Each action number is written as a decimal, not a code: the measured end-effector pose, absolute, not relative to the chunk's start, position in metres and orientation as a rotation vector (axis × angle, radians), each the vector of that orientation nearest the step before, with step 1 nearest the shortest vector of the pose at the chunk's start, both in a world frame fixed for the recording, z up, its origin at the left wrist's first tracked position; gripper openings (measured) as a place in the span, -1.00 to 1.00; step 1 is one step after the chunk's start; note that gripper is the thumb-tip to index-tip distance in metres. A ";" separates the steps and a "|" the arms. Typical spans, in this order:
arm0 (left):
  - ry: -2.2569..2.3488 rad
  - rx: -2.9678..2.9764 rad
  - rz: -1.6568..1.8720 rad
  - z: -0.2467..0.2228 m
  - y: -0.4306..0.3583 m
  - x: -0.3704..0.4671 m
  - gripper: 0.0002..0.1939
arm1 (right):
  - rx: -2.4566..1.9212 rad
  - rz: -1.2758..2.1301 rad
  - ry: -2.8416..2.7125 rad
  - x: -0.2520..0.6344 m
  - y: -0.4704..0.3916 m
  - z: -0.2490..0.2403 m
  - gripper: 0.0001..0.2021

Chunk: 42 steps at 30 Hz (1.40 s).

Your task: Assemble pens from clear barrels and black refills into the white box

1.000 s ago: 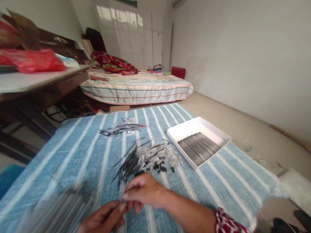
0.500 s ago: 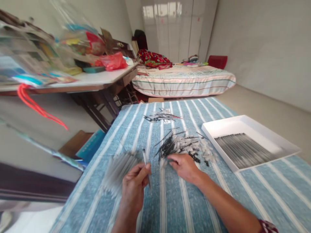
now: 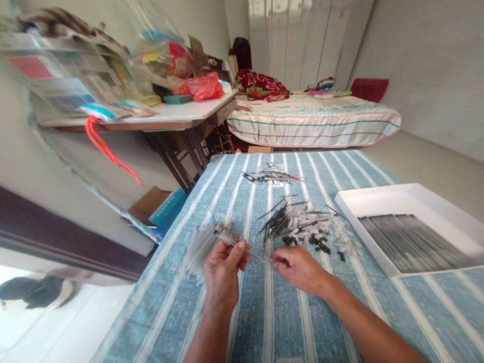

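Between the thumb and fingers of my left hand (image 3: 224,269) is a slim translucent pen barrel (image 3: 257,257) with a dark end, tilted down to the right. My right hand (image 3: 297,268) is closed in a pinch at the barrel's lower right end; whatever small part sits in its fingertips is too small to name. Beside my left hand lies a bundle of similar clear barrels (image 3: 198,252), blurred. Just beyond my right hand spreads a heap of small pen parts (image 3: 306,224), with black sticks, clear caps and black pieces.
To the right, a white box (image 3: 372,247) holds a row of dark-tipped pens (image 3: 406,239). Another small pile of dark thin parts (image 3: 270,175) lies farther back on the striped cloth (image 3: 257,327). A cluttered side table (image 3: 181,113) stands left, a bed (image 3: 313,121) behind.
My left hand has tilted the pen barrel from near upright to slanting right. My right hand has come away from the heap to the barrel's end. The view has turned left.
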<state>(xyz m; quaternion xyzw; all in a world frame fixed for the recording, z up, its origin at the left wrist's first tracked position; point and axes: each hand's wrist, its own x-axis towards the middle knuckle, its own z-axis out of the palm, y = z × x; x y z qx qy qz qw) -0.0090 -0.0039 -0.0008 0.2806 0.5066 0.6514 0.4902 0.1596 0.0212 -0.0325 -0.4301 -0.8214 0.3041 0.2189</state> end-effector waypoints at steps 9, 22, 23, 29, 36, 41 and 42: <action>1.253 0.727 1.607 -0.002 -0.003 -0.007 -0.83 | -1.118 1.240 -1.976 0.153 0.015 -0.033 -0.87; 1.179 0.697 1.493 -0.006 -0.005 -0.005 -0.86 | -1.074 1.139 -1.873 0.147 0.008 -0.029 -0.86; 1.174 0.688 1.482 -0.006 -0.005 -0.005 -0.87 | -1.061 1.109 -1.891 0.147 0.007 -0.030 -0.85; 1.166 0.648 1.477 -0.008 -0.004 -0.003 -0.88 | -1.041 0.929 -1.944 0.146 0.004 -0.038 -0.84; 1.161 0.617 1.456 -0.015 -0.003 -0.001 -0.88 | -1.014 0.753 -2.030 0.147 0.004 -0.041 -0.81; 1.165 0.617 1.463 -0.010 -0.002 -0.002 -0.85 | -1.074 0.642 -2.128 0.145 0.007 -0.033 -0.78; 1.180 0.623 1.449 -0.008 -0.002 -0.002 -0.84 | -1.088 0.585 -2.162 0.145 0.008 -0.030 -0.78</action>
